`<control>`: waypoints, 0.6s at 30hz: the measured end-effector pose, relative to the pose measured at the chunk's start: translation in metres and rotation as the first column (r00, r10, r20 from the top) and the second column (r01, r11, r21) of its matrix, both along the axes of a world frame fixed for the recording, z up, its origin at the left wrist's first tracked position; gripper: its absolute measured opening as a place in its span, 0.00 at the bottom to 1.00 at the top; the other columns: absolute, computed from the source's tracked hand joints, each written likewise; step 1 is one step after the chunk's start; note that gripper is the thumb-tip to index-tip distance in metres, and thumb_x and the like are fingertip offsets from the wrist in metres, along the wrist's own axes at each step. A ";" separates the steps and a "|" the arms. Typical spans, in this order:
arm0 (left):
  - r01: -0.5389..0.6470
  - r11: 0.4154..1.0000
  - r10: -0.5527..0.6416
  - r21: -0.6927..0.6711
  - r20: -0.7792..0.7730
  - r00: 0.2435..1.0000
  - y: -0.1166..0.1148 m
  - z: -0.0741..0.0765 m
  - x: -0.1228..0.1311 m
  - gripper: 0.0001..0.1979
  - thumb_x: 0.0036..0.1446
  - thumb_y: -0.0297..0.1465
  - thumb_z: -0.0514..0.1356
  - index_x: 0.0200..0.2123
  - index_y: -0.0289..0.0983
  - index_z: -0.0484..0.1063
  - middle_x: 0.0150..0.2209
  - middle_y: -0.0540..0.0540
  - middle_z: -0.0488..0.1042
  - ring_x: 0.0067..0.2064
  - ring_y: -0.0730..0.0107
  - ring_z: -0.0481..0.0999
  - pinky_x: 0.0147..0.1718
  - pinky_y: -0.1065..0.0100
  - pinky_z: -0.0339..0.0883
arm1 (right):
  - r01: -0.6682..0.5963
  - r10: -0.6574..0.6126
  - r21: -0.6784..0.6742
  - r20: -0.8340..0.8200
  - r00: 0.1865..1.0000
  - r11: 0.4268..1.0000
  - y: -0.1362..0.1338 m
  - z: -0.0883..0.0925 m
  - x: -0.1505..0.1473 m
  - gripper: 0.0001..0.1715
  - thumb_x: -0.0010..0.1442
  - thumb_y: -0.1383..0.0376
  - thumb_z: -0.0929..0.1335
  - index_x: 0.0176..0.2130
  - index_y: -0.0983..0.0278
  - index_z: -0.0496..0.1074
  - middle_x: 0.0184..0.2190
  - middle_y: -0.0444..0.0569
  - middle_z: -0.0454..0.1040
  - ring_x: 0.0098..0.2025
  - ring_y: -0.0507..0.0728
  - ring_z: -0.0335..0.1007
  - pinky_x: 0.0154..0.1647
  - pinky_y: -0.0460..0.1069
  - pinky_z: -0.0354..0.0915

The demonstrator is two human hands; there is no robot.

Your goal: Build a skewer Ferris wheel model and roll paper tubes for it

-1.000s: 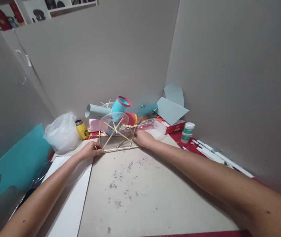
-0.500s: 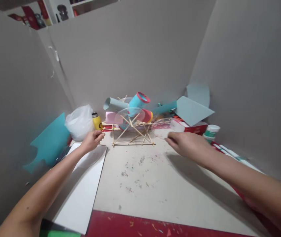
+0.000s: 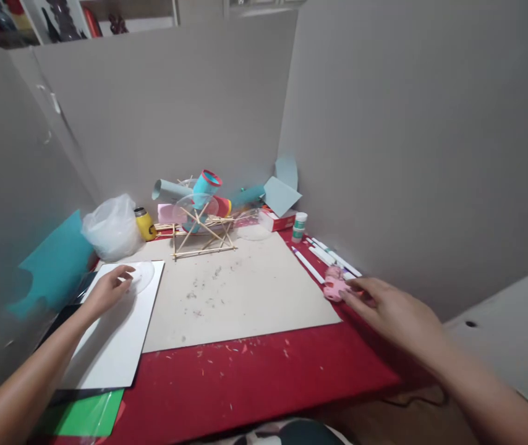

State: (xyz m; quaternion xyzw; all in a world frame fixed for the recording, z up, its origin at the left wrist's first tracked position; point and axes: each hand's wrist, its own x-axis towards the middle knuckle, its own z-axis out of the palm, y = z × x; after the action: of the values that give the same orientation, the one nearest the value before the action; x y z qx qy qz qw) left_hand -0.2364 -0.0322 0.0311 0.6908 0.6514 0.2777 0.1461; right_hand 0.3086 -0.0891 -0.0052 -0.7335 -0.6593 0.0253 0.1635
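Observation:
My left hand (image 3: 110,289) is over a white board (image 3: 115,346), its fingers loosely bent and apart. Beside its fingertips a clear round plastic disc (image 3: 146,276) lies on the board. At the table's right side, my right hand (image 3: 387,309) has thumb and fingers closed at the edge of a small pink object with holes (image 3: 334,285); its kind is unclear. Several white pens (image 3: 309,264) lie just behind it. Further back stands a bamboo-stick frame (image 3: 203,250) bearing clear discs and paper tubes, among them a blue cup with a red rim (image 3: 207,185).
A beige board (image 3: 245,303) lies on the red tablecloth (image 3: 255,383). Along the back are a plastic bag (image 3: 113,228), a yellow bottle (image 3: 144,225), stacked small tubs (image 3: 298,227) and a red box (image 3: 279,220). Grey panels (image 3: 190,105) rise behind and at both sides.
The view has swung to the right. My right hand has gone from the clear disc near the stick frame to the pink object at the right. My left hand now lies over the disc.

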 end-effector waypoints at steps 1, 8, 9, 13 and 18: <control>0.006 1.000 -0.006 -0.010 -0.024 1.000 -0.006 -0.001 0.004 0.20 0.50 0.44 0.55 0.42 0.37 0.70 0.34 0.46 0.76 0.26 0.65 0.75 0.28 0.66 0.67 | -0.009 0.009 0.020 0.009 1.000 1.000 -0.002 -0.005 0.003 0.24 0.61 0.52 0.60 0.46 0.63 0.74 0.49 0.60 0.76 0.46 0.69 0.74 0.40 0.57 0.69; 0.149 0.984 -0.131 0.098 -0.171 0.977 -0.060 0.012 0.069 0.16 0.58 0.39 0.53 0.43 0.38 0.72 0.41 0.42 0.78 0.36 0.61 0.77 0.38 0.61 0.70 | -0.091 0.093 -0.017 0.127 0.988 0.996 0.000 -0.009 0.010 0.27 0.64 0.52 0.58 0.48 0.66 0.74 0.48 0.60 0.76 0.50 0.69 0.72 0.46 0.59 0.69; 0.197 0.970 -0.173 0.139 -0.166 0.971 -0.072 0.020 0.084 0.14 0.59 0.39 0.53 0.42 0.38 0.72 0.42 0.41 0.78 0.38 0.61 0.77 0.41 0.61 0.70 | -0.098 0.102 -0.035 0.141 0.985 0.995 -0.001 -0.008 0.010 0.27 0.64 0.53 0.57 0.48 0.65 0.74 0.47 0.60 0.76 0.50 0.69 0.72 0.45 0.59 0.69; 0.524 0.819 -0.498 0.234 -0.164 0.851 -0.138 0.058 0.148 0.14 0.64 0.31 0.50 0.49 0.43 0.70 0.41 0.43 0.78 0.41 0.64 0.77 0.40 0.64 0.72 | -0.097 0.105 -0.060 0.149 0.983 0.993 -0.004 -0.016 0.016 0.26 0.64 0.55 0.57 0.50 0.65 0.73 0.50 0.61 0.75 0.50 0.68 0.73 0.44 0.58 0.70; 0.803 0.595 -0.779 -0.041 -0.274 0.563 -0.214 0.074 0.177 0.18 0.63 0.41 0.50 0.54 0.57 0.71 0.36 0.48 0.79 0.37 0.63 0.77 0.34 0.63 0.70 | -0.126 0.130 -0.038 0.120 0.984 0.991 0.001 -0.039 0.029 0.26 0.62 0.57 0.57 0.51 0.65 0.72 0.52 0.65 0.74 0.52 0.70 0.72 0.52 0.59 0.67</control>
State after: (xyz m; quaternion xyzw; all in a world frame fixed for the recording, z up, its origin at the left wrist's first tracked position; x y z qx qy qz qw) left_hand -0.0597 -0.2462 0.1047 0.9452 0.2727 0.1169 0.1362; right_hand 0.3379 -0.0878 -0.0446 -0.6920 -0.7135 0.0007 0.1097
